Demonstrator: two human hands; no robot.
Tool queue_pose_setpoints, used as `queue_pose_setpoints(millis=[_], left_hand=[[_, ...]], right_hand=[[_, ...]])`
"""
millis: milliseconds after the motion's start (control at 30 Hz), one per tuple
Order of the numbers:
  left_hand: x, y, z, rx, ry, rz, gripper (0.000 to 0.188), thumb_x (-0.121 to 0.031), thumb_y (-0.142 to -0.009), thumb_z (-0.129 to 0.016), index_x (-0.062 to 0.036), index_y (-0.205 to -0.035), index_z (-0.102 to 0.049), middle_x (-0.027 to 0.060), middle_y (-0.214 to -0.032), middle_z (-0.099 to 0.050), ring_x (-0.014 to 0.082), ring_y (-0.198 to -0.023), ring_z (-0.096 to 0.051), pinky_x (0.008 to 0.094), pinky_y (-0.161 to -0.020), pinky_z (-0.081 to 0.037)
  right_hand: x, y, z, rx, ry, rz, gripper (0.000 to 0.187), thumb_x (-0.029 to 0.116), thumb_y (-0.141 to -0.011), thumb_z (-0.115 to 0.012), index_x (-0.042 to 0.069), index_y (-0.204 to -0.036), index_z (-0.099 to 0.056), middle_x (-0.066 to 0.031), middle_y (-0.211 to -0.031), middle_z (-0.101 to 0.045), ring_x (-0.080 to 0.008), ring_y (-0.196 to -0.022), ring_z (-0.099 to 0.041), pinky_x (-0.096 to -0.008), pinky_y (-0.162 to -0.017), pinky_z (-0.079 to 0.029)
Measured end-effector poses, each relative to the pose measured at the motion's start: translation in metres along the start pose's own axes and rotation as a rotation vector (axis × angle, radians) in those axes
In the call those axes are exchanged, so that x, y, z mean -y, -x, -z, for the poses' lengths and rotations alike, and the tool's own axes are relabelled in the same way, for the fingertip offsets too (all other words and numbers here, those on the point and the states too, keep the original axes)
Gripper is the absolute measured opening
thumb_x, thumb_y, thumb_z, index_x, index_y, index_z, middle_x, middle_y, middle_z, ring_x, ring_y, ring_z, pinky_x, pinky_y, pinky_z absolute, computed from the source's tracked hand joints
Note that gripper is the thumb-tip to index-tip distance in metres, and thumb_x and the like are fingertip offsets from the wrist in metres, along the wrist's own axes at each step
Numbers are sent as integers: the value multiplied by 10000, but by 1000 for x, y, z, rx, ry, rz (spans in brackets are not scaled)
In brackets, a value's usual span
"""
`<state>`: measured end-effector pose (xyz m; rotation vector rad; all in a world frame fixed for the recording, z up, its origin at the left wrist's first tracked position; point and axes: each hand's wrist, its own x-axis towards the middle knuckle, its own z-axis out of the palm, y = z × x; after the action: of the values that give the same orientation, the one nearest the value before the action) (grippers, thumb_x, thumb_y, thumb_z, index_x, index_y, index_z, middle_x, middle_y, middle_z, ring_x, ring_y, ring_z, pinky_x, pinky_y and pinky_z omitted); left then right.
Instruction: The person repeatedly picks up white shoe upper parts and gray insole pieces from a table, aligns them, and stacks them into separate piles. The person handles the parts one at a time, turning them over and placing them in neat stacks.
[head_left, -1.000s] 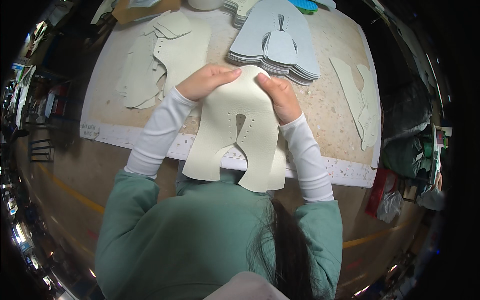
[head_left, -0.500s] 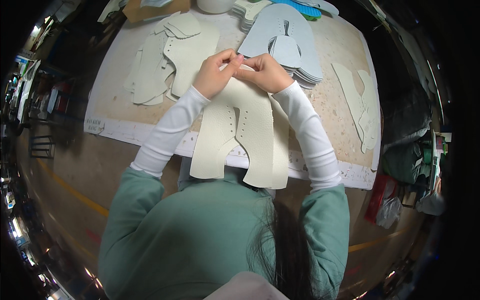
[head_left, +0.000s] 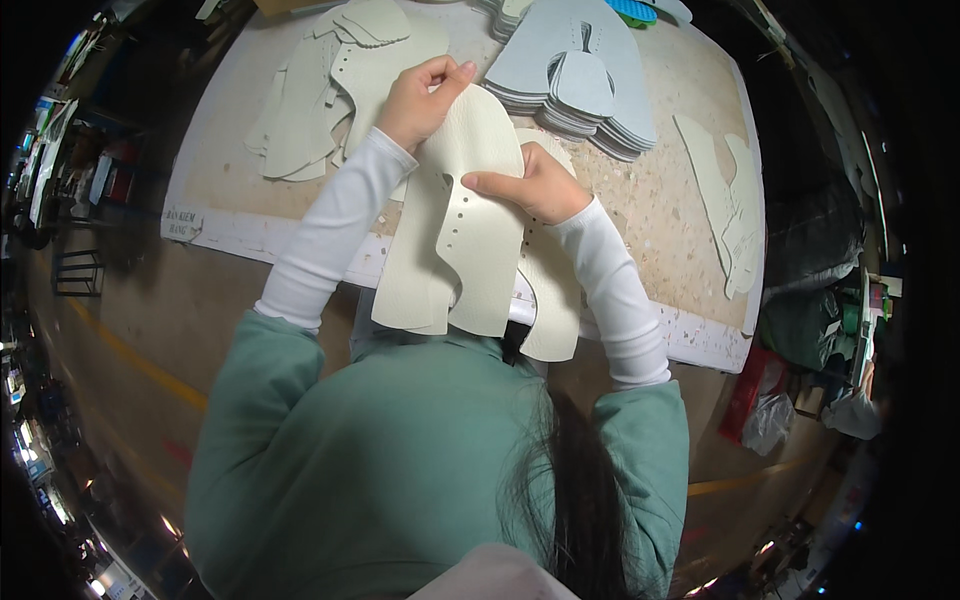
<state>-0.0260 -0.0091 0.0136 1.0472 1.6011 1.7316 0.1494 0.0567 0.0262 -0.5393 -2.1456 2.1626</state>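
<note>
Cream leather shoe uppers (head_left: 476,235), with curved cut-outs and rows of punched holes, hang upright over the table's near edge. My left hand (head_left: 418,104) is closed in a pinch by their rounded top edge. Lower on the right side, my right hand (head_left: 548,188) grips them, its thumb flat on the front face beside the slit. Its other fingers are mostly hidden behind the leather. Another cream upper (head_left: 552,305) shows behind, spread off to the right. How many layers I hold cannot be made out.
Loose cream leather pieces (head_left: 300,110) lie overlapped at the left of the table (head_left: 240,235). A thick stack of pale grey-blue uppers (head_left: 570,75) stands at the back right. Narrow cream pieces (head_left: 722,200) lie near the right edge. A blue item (head_left: 632,12) sits at the back.
My hands, together at the top edge before, are now apart: the right has slid down the right side. The front upper has turned and folded, and another one shows behind it.
</note>
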Motion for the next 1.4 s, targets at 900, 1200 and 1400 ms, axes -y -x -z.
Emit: queue_pose_setpoints(millis=[900, 1200, 1400], left_hand=[[10, -19, 15, -35, -6, 28, 354, -294, -889, -598, -99, -614, -491, -89, -582, -430, 15, -550, -359, 188, -515, -312], [15, -4, -24, 207, 68, 278, 305, -342, -906, -559, -53, -939, -653, 11, -827, -643, 68, -710, -590, 202, -669, -475], [4, 0, -20, 563, -32, 63, 339, -274, -914, -543, -39, -1151, -595, 70, -1085, -617, 120, -974, -576, 246, -859, -457]], right_hand=[[-20, 132, -21, 390, -133, -139, 213, 165, -827, -659, -44, -789, -663, -32, -637, -646, -40, -569, -554, -181, -520, -442], [14, 147, 34, 577, -84, 51, 193, 101, -896, -546, -35, -958, -669, -59, -736, -682, -88, -689, -632, -213, -625, -491], [25, 80, 35, -281, 240, 218, 242, 161, -891, -555, 2, -1049, -644, -70, -843, -679, -91, -766, -607, -209, -668, -475]])
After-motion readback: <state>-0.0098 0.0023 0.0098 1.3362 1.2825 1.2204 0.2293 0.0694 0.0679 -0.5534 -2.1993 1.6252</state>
